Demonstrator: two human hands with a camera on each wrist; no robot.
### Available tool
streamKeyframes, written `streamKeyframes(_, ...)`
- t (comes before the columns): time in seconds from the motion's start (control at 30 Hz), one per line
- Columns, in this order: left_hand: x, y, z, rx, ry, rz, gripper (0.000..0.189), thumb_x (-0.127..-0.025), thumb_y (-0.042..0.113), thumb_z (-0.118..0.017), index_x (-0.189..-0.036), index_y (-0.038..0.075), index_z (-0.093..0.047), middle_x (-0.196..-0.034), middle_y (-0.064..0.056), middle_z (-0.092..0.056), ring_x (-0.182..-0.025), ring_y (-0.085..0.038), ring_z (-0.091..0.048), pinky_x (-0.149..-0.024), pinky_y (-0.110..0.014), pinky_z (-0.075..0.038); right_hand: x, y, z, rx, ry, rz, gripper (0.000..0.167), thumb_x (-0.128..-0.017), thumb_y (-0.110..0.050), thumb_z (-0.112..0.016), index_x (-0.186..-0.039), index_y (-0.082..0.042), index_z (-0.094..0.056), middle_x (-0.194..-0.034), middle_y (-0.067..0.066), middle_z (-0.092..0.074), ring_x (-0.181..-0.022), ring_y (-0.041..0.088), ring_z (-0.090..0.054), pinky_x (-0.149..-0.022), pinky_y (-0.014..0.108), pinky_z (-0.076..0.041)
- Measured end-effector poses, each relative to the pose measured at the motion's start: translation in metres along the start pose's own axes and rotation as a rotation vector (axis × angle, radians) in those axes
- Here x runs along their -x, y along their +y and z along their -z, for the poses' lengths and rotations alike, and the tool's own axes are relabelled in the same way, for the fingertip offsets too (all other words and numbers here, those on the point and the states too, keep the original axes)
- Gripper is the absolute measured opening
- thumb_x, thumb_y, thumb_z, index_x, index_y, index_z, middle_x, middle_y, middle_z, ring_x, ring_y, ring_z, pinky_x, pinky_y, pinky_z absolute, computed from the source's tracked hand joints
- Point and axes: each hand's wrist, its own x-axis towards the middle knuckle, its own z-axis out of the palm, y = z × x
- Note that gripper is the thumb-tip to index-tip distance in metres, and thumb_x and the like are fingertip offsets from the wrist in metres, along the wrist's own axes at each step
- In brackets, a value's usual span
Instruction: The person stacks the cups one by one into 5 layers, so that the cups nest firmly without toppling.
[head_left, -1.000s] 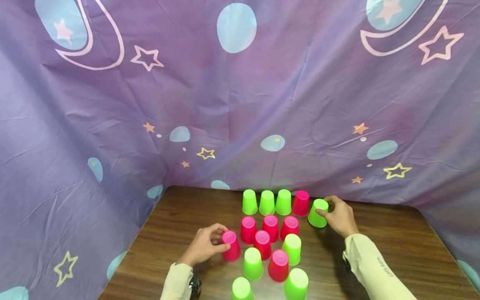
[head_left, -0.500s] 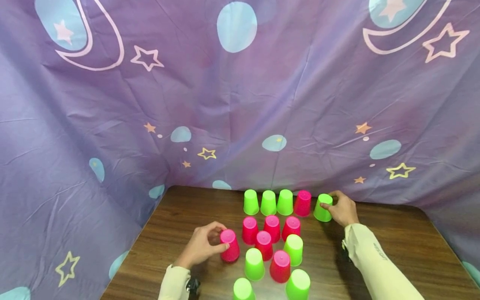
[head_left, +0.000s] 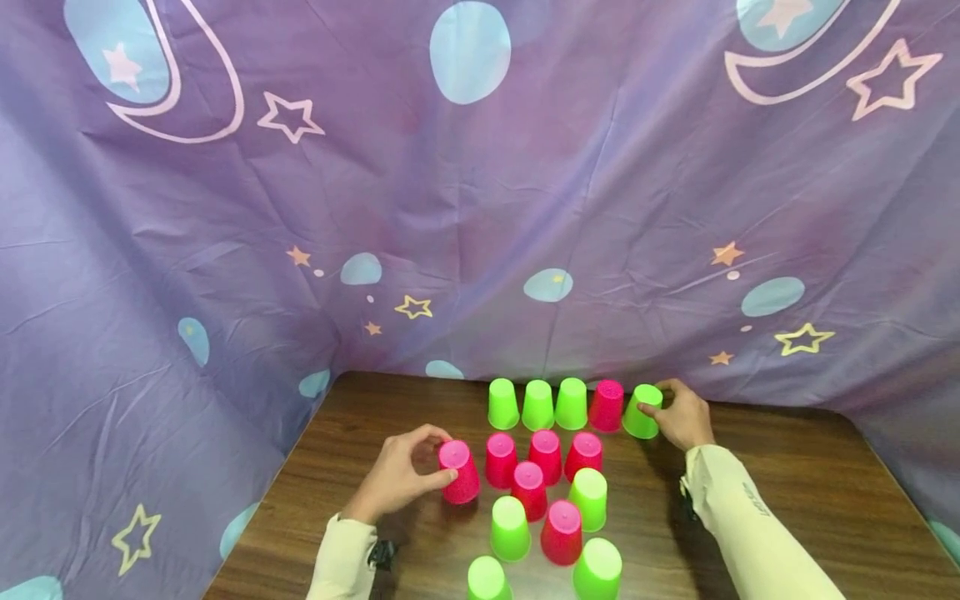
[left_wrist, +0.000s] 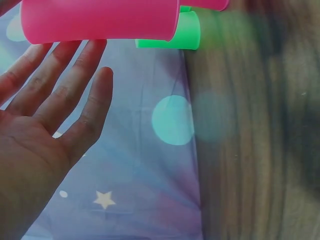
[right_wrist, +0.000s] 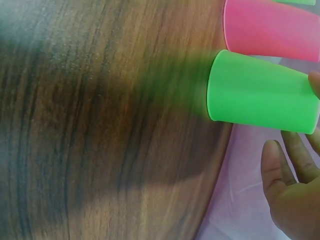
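The left hand (head_left: 396, 473) grips a tapered pink plastic cup (head_left: 460, 477), now higher in frame; the right hand (head_left: 686, 418) grips a matching green cup (head_left: 642, 424), tightening the upper row (head_left: 571, 407).

The held pink cup (head_left: 466, 477) is plain and vivid, the held green cup (head_left: 639, 423) plain and bright, and the other cups (head_left: 510, 532) repeat these two solid colours. The desk (head_left: 810, 492) is brown with darker streaks of wood grain, and the sleeves (head_left: 738, 521) are pale cream. The cloth (head_left: 480, 200) blends purple and blue, printed with light-blue ovals, pale dots, pale-pink outlined crescents and stars, yellow outlined stars and solid orange stars.
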Motion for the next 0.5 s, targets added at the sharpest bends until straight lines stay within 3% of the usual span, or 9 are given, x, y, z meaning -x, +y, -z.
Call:
streamKeyframes(0.2, -0.012, 0.006, 0.007, 0.003, 0.0, -0.02, 0.037, -0.077, 0.017, -0.085, -0.108, 0.013, -0.067, -0.103, -0.003, -0.076, -0.096, -0.017, -0.073, -0.087, -0.036, -0.061, 0.001, 0.002, -0.002, 0.005, 0.032, 0.026, 0.046, -0.08, -0.024, -0.081, -0.112, 0.004, -0.063, -0.103, 0.026, -0.07, -0.095, 0.045, -0.064, -0.086, 0.056, -0.047)
streamKeyframes(0.4, -0.027, 0.009, 0.011, -0.031, 0.005, -0.038, 0.036, -0.076, 0.02, -0.086, -0.108, 0.014, -0.068, -0.1, -0.001, -0.076, -0.093, -0.016, -0.073, -0.085, -0.039, -0.061, 0.003, -0.001, 0.0, 0.02, 0.009, 0.015, 0.046, -0.081, -0.025, -0.081, -0.112, 0.003, -0.063, -0.105, 0.027, -0.07, -0.096, 0.046, -0.064, -0.087, 0.057, -0.047)
streamKeyframes(0.5, -0.036, 0.011, 0.013, -0.045, 0.017, -0.068, 0.036, -0.076, 0.02, -0.087, -0.107, 0.013, -0.069, -0.098, -0.002, -0.076, -0.091, -0.019, -0.073, -0.084, -0.034, -0.061, 0.004, -0.002, 0.001, 0.021, 0.003, 0.011, 0.046, -0.081, -0.025, -0.081, -0.113, 0.003, -0.063, -0.105, 0.026, -0.07, -0.096, 0.046, -0.064, -0.086, 0.056, -0.047)
